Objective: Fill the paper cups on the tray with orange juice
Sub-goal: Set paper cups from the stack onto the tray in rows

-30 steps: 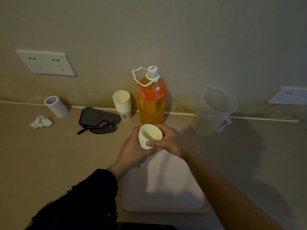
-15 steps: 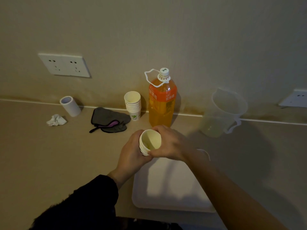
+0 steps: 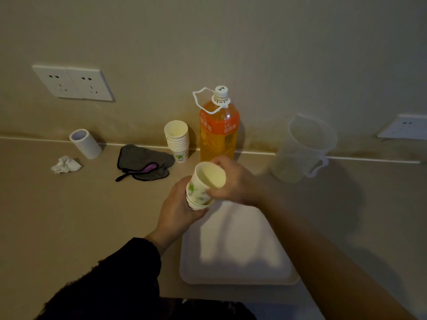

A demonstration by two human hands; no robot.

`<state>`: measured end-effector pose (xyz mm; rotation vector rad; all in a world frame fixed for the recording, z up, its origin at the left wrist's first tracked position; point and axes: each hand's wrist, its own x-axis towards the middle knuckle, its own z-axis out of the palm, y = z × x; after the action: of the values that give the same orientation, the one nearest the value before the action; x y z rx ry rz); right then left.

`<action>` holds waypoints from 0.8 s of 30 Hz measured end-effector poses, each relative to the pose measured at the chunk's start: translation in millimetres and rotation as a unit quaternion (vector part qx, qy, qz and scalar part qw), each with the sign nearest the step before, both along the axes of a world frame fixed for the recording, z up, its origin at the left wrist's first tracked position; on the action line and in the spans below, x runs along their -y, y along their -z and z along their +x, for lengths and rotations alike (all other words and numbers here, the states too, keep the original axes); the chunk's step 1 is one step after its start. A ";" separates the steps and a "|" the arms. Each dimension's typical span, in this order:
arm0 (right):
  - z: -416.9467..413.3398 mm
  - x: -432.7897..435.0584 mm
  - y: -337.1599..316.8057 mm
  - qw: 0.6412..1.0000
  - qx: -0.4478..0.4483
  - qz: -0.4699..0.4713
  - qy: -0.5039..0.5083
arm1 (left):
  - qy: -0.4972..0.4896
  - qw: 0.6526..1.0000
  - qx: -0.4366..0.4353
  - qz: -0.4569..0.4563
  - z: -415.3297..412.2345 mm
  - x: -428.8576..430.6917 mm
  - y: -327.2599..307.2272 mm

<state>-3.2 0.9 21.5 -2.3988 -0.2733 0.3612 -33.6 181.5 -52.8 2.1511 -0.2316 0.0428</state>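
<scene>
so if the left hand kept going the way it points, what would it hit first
Probably the right hand, which grips the top cup of the stack the left hand holds. Beyond that the juice bottle seems in line, though depth is unclear.

Tray (image 3: 238, 273) on worktop (image 3: 69, 215), centre front. Above its far end: held cup stack (image 3: 203, 185), left hand (image 3: 178, 206) below, right hand (image 3: 233, 181) at top. Along wall behind, left to right: roll (image 3: 84, 144), tissue (image 3: 65, 165) before it, cloth (image 3: 143, 162), second cup stack (image 3: 177, 142), juice bottle (image 3: 218, 135), measuring jug (image 3: 300, 148). Double socket (image 3: 74, 83) on wall above roll.
</scene>
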 end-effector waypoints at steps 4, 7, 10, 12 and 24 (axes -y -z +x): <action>8.3 19.1 -3.2 0.960 -0.005 0.210 0.187 | -0.061 0.998 -0.001 -0.027 5.2 -10.9 0.9; 10.0 33.7 10.7 0.944 -0.010 0.202 0.259 | -0.105 0.993 0.003 -0.055 6.3 -19.3 -0.9; 2.0 24.7 42.4 0.980 -0.043 0.060 0.186 | -0.129 0.989 -0.007 -0.077 4.6 -26.0 -2.2; -6.7 9.0 67.9 0.989 -0.054 0.019 0.133 | -0.137 0.987 -0.013 -0.086 3.4 -29.6 -1.7; -6.7 -43.7 107.6 0.992 -0.042 -0.112 0.031 | -0.138 0.987 -0.024 -0.073 -0.3 -45.2 6.2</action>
<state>-9.9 44.6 -86.2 -2.5966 -0.1258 0.4843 -34.0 226.7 -59.0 2.0203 0.0959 0.1610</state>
